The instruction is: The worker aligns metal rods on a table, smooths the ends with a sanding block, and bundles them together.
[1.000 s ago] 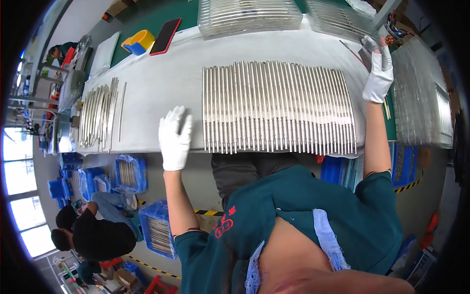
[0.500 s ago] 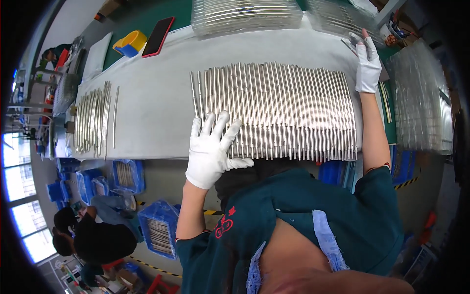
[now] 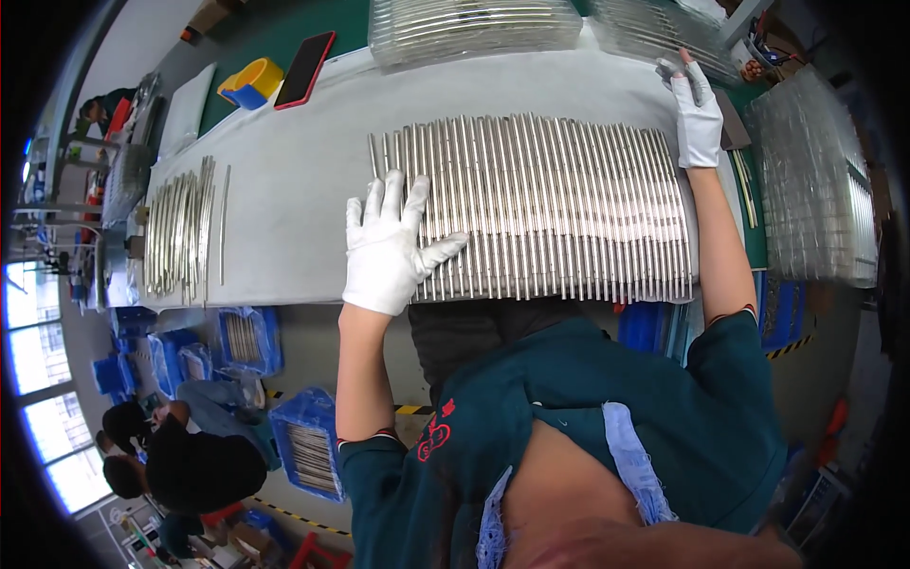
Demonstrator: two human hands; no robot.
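Observation:
A long row of slim silvery metal rods lies side by side on the white-covered table. My left hand, in a white glove, rests over the left end of this row with its fingers spread and the thumb reaching across several rods. Nothing is gripped in it. My right hand, gloved with bare fingertips showing, is stretched out beyond the row's far right corner. Its fingers are extended and apart, close to a clear plastic tray of rods; I make out nothing held.
A smaller bunch of rods lies at the left. Along the back are a red-edged phone, a yellow and blue tape dispenser and another rod tray. Stacked clear trays stand right. Blue crates and people are at lower left.
My left hand has moved up and slightly left along the rods. My right hand has shifted a little left and farther away. The row looks slightly shifted toward the back.

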